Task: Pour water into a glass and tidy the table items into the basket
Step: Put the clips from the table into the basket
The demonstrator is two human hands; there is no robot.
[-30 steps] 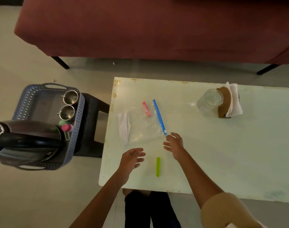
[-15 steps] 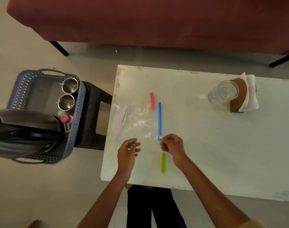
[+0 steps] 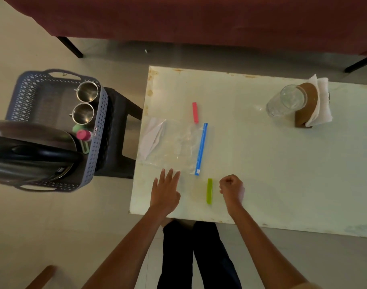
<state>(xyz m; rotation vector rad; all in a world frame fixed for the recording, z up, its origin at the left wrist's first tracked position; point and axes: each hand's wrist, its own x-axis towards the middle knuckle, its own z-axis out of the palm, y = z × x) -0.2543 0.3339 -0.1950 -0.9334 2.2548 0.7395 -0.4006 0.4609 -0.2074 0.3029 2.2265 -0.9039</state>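
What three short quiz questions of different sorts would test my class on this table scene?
1. True or false: the clear plastic bag already lies in the basket.
2. Which clip lies nearest the right hand? A pink clip B green clip C blue clip
3. How many steel cups stand in the basket?

Key: 1 false, it lies on the table; 2 B; 3 two.

basket [image 3: 99,130]: grey-blue, diamond lattice
clips: pink [image 3: 195,112], green [image 3: 209,191]
bag [image 3: 178,147]: clear, blue strip
table [image 3: 282,174]: pale cream
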